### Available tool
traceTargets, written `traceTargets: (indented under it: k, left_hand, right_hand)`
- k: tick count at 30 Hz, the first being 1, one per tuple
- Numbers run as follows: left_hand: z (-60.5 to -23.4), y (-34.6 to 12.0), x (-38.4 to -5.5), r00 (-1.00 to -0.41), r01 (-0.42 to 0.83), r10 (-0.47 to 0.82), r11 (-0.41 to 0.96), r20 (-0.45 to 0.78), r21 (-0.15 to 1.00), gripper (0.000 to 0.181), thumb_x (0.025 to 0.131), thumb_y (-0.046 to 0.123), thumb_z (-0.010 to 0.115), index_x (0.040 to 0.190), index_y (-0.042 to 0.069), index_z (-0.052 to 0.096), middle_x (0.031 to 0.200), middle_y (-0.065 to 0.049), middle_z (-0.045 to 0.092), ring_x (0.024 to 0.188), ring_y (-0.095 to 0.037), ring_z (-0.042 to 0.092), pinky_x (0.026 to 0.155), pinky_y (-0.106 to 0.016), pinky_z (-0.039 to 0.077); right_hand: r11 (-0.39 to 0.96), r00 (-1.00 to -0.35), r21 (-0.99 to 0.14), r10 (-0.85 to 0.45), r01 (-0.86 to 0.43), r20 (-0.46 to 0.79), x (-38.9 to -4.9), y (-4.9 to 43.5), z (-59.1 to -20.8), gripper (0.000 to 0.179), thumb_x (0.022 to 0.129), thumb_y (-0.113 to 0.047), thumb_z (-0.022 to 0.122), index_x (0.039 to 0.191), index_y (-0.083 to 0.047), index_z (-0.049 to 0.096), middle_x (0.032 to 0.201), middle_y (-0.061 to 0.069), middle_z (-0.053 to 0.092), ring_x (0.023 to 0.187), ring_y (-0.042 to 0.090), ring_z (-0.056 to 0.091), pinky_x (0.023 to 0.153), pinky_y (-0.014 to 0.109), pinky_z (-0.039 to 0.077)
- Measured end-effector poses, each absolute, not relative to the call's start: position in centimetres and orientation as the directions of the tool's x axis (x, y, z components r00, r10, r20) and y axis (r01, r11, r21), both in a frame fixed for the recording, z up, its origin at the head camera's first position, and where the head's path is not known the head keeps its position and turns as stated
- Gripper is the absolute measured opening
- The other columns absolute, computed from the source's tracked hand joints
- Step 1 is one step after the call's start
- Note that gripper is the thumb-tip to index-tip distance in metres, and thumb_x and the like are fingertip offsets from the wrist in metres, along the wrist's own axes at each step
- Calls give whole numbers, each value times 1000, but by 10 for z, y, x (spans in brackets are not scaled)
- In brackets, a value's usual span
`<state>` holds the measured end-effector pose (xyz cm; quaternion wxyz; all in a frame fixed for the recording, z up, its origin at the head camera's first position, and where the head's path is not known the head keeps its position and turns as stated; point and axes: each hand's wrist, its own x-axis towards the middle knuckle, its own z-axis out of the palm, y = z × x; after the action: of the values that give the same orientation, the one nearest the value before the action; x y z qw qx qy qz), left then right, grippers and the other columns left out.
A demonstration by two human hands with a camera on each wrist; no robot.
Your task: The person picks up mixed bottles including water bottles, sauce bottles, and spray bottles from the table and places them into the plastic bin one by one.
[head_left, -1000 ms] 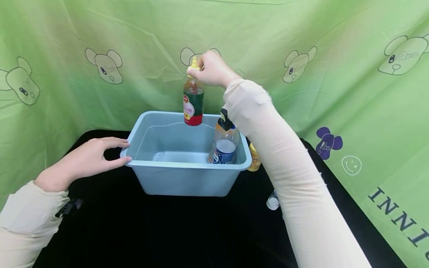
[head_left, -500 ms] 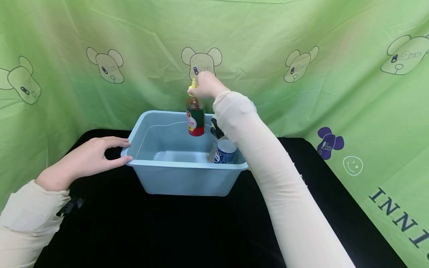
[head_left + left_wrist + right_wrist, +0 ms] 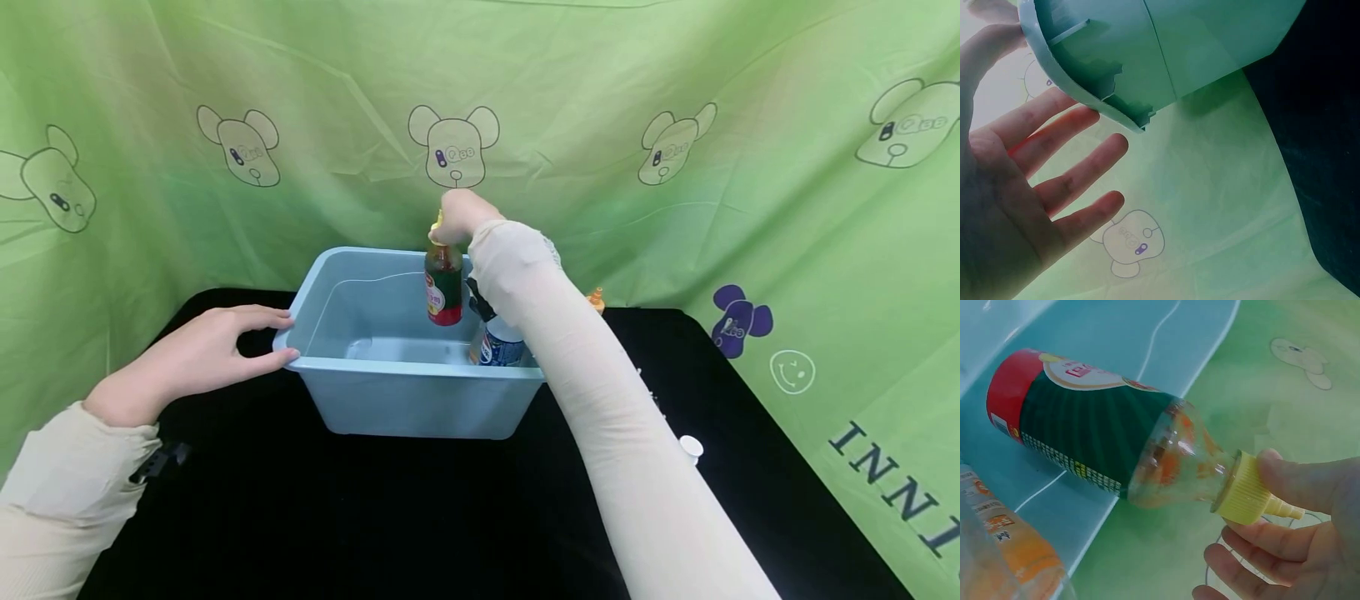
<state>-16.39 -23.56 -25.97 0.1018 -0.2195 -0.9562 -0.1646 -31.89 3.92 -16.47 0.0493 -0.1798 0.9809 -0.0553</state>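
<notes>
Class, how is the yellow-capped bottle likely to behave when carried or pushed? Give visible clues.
Pinched by its yellow cap, the bottle may swing, since its body hangs below the right hand. Its tall shape suggests it could tip if pushed while standing, and its rounded sides suggest it might roll if laid down.

The right grip (image 3: 1307, 550) pinches the yellow cap (image 3: 1244, 492) of a green-labelled bottle (image 3: 1094, 428), a blue bin (image 3: 1119, 334) behind it.
</notes>
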Motion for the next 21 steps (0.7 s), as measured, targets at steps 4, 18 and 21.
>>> traceTargets:
  k: [4, 18, 21]
  left_hand:
    - [-260, -236, -164, -883, 453, 386, 850, 267, 270, 46, 86, 38, 64, 117, 4, 64, 123, -13, 63, 121, -31, 53, 98, -47, 43]
    - [-260, -235, -164, -886, 450, 385, 849, 258, 277, 47, 86, 40, 63, 118, 6, 64, 125, -13, 62, 121, -31, 53, 98, -48, 42]
    - [-260, -235, -164, -886, 449, 382, 849, 264, 279, 46, 86, 39, 64, 118, 6, 64, 124, -12, 62, 121, -30, 53, 98, -47, 43]
  right_hand:
    - [930, -924, -73, -366, -360, -112, -320, 39, -169, 27, 90, -27, 54, 71, -13, 42, 85, 3, 47, 83, 18, 46, 74, 29, 41]
    - [946, -931, 27, -314, -324, -184, -314, 41, -187, 15, 86, -20, 55, 74, -11, 51, 87, 4, 52, 82, 19, 49, 65, 29, 43]
    - [950, -939, 44, -298, -310, -174, -313, 40, -192, 10, 84, -17, 55, 76, -11, 53, 93, 6, 56, 86, 21, 50, 70, 32, 46]
